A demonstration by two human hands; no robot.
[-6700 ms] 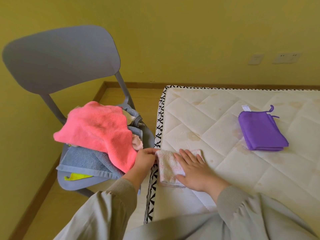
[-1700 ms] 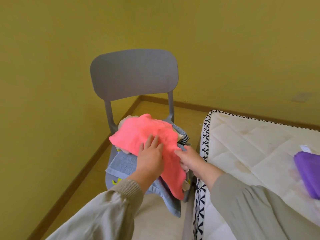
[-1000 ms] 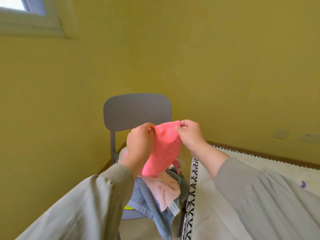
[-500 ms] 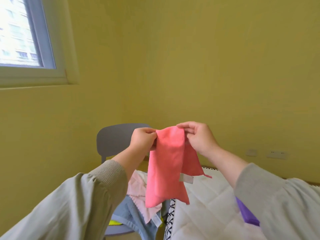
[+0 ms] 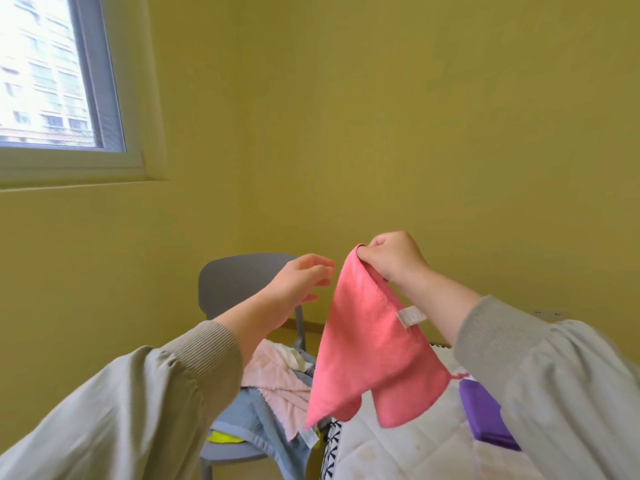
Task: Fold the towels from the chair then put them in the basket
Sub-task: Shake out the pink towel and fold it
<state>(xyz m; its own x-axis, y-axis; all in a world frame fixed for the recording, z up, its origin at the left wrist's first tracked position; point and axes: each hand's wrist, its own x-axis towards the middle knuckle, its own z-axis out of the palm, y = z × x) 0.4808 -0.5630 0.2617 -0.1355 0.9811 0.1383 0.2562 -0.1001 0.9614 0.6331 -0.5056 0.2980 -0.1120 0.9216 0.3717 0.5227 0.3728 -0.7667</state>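
Only the head camera was available, so I logged that single view. I found the right hand (image 5: 394,261) raised in front of the yellow wall (image 5: 381,133), fingers and thumb pinched on the top corner of the coral-pink towel (image 5: 367,355). That towel hung free below the hand in loose folds, resting on nothing, its lower edge in front of the chair seat and the mattress border. A white label (image 5: 410,316) was sewn on its right-hand edge. The left hand (image 5: 301,285) was just beside the towel's upper left edge, fingers relaxed and spread, holding nothing; I could not tell whether a fingertip touched the cloth.

Behind the left hand stood the grey chair (image 5: 239,282). Its seat carried a heap: a pale pink towel (image 5: 277,375) on top, a blue towel (image 5: 256,420) beneath it draped over the front edge, and a yellow-green cloth (image 5: 221,438) showing under that. On the quilted mattress (image 5: 415,448) at right lay a folded purple towel (image 5: 485,417), partly hidden by the right sleeve. A window (image 5: 52,74) occupied the upper left.
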